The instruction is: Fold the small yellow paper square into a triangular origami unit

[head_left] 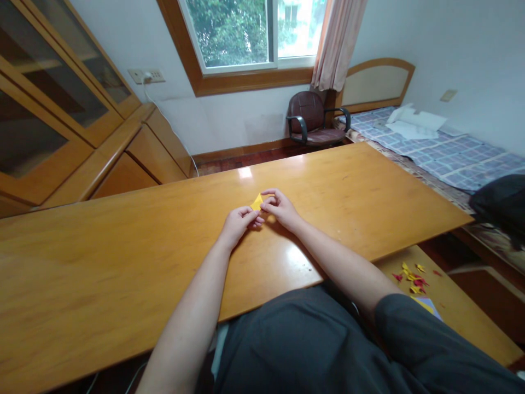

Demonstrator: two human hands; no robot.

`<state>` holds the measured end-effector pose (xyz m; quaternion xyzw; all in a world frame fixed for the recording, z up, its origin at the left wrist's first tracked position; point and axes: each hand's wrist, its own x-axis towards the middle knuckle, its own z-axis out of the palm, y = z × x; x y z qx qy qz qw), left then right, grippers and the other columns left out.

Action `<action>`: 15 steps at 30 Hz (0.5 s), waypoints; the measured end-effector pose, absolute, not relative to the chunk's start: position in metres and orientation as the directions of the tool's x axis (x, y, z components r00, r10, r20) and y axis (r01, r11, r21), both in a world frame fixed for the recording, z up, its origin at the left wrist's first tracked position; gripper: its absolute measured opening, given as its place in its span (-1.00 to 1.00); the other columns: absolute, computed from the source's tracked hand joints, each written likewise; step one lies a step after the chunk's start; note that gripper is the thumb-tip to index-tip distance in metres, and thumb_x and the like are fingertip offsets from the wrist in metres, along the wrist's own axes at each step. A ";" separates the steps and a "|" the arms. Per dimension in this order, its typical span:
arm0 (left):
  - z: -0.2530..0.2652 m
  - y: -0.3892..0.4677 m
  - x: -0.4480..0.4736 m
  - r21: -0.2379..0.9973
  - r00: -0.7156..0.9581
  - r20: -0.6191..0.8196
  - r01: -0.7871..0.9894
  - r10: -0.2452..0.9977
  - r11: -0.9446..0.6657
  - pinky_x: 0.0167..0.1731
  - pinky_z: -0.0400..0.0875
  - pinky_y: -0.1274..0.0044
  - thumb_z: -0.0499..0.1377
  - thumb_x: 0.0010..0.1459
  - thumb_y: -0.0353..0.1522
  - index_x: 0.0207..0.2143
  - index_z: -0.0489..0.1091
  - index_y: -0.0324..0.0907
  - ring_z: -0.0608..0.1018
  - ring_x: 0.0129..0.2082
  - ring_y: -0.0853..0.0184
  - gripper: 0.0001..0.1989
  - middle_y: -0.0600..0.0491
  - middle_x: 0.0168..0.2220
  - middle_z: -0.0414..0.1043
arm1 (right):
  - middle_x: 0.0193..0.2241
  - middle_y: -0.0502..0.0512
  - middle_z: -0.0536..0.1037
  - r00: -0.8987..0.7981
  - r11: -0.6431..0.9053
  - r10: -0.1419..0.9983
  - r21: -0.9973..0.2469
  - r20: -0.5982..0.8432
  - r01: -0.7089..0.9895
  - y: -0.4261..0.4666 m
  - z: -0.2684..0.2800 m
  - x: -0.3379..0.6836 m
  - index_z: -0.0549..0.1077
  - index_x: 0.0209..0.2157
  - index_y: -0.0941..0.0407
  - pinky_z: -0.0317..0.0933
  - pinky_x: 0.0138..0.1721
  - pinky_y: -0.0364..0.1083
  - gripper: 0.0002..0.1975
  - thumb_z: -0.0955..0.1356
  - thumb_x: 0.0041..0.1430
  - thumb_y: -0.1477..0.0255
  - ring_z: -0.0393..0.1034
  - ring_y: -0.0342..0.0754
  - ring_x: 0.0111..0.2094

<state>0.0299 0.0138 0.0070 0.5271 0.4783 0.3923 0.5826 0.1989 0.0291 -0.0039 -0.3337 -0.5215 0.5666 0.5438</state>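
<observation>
A small piece of folded yellow paper (257, 202) is held between my two hands, just above the middle of the wooden table (135, 262). My left hand (240, 223) pinches its lower left part between thumb and fingers. From the right, my right hand (281, 209) grips the other side with thumb and fingertips. The paper has a pointed top; its lower part is hidden by my fingers.
Several small red and yellow folded paper figures (414, 279) lie on a lower wooden surface (463, 312) at my right, near a stack of paper sheets (429, 307). Beyond the table stand an armchair (309, 120), a bed (447, 145) with a black bag (500, 205), and a cabinet (110, 148).
</observation>
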 end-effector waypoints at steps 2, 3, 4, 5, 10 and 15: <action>0.007 0.014 0.030 0.989 0.244 -0.148 0.043 0.958 0.142 -0.43 0.43 0.52 0.35 -0.08 -0.11 -0.50 0.39 -0.25 0.55 -0.51 0.35 -0.62 -0.06 -0.46 0.57 | -0.53 -0.12 0.47 -0.188 0.134 0.964 -0.952 0.189 -0.274 0.029 -0.004 0.199 0.34 -0.13 0.08 0.26 -0.28 -0.11 -0.58 0.47 -0.04 0.34 0.38 -0.15 -0.44; 0.007 0.014 0.030 0.989 0.249 -0.149 0.040 0.957 0.144 -0.43 0.43 0.52 0.35 -0.08 -0.11 -0.50 0.39 -0.25 0.56 -0.51 0.35 -0.62 -0.07 -0.45 0.57 | -0.53 -0.12 0.47 -0.189 0.132 0.964 -0.952 0.189 -0.276 0.029 -0.005 0.199 0.34 -0.13 0.08 0.26 -0.28 -0.11 -0.58 0.47 -0.04 0.34 0.39 -0.15 -0.44; 0.006 0.014 0.030 0.989 0.252 -0.149 0.036 0.956 0.145 -0.43 0.43 0.52 0.35 -0.07 -0.11 -0.50 0.40 -0.25 0.56 -0.50 0.34 -0.62 -0.07 -0.45 0.57 | -0.54 -0.12 0.47 -0.190 0.132 0.963 -0.951 0.189 -0.278 0.030 -0.005 0.199 0.34 -0.13 0.08 0.26 -0.28 -0.11 -0.58 0.47 -0.04 0.34 0.39 -0.15 -0.44; 0.006 0.013 0.030 0.989 0.255 -0.150 0.034 0.955 0.146 -0.43 0.43 0.51 0.35 -0.07 -0.11 -0.49 0.40 -0.25 0.56 -0.50 0.34 -0.63 -0.07 -0.45 0.57 | -0.54 -0.12 0.48 -0.190 0.132 0.963 -0.951 0.190 -0.281 0.030 -0.005 0.199 0.34 -0.13 0.08 0.27 -0.27 -0.11 -0.58 0.47 -0.04 0.34 0.39 -0.15 -0.44; 0.007 0.013 0.030 0.988 0.262 -0.153 0.030 0.953 0.150 -0.42 0.43 0.52 0.34 -0.07 -0.11 -0.47 0.42 -0.26 0.57 -0.48 0.34 -0.63 -0.08 -0.43 0.58 | -0.54 -0.13 0.49 -0.185 0.128 0.965 -0.949 0.186 -0.287 0.029 -0.004 0.200 0.33 -0.14 0.09 0.28 -0.26 -0.11 -0.57 0.47 -0.05 0.34 0.41 -0.16 -0.45; 0.009 0.012 0.030 0.988 0.262 -0.157 0.039 0.952 0.152 -0.42 0.43 0.52 0.34 -0.07 -0.12 -0.45 0.43 -0.26 0.57 -0.48 0.33 -0.63 -0.08 -0.43 0.58 | -0.55 -0.14 0.49 -0.183 0.125 0.967 -0.954 0.178 -0.272 0.029 -0.003 0.199 0.34 -0.14 0.09 0.28 -0.27 -0.10 -0.57 0.47 -0.06 0.33 0.40 -0.15 -0.46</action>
